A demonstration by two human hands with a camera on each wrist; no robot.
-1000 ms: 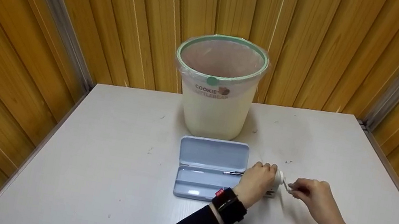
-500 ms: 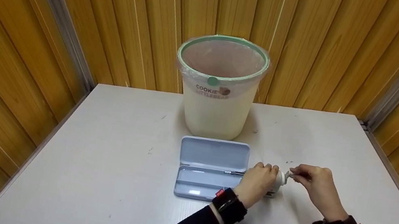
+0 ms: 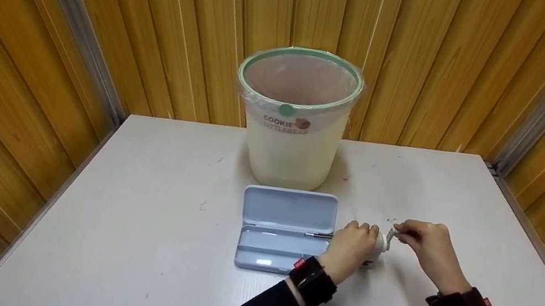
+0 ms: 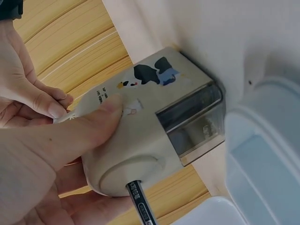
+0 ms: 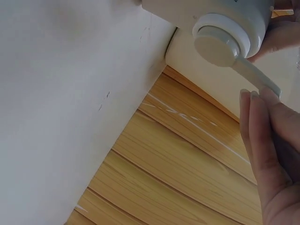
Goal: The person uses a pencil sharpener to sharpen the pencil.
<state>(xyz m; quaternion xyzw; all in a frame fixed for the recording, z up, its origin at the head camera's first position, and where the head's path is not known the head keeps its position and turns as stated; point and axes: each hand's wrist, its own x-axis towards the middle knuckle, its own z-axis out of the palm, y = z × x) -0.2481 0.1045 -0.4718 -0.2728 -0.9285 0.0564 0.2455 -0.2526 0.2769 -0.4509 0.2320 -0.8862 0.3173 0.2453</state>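
Pencil sharpener (image 3: 376, 248) on the counter (image 3: 150, 243), between the hands. Left hand (image 3: 352, 248) grips its body, a pencil (image 4: 140, 205) seated in the front; right hand (image 3: 427, 246) pinches the crank handle (image 5: 253, 75). Just left lies an open pencil case (image 3: 286, 229), contents unclear. Behind stands a bag-lined bin (image 3: 294, 117).

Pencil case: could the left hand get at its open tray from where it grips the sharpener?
Probably yes. The left hand grips the sharpener right beside the open pencil case, with nothing between them; it would have to release its grip first.
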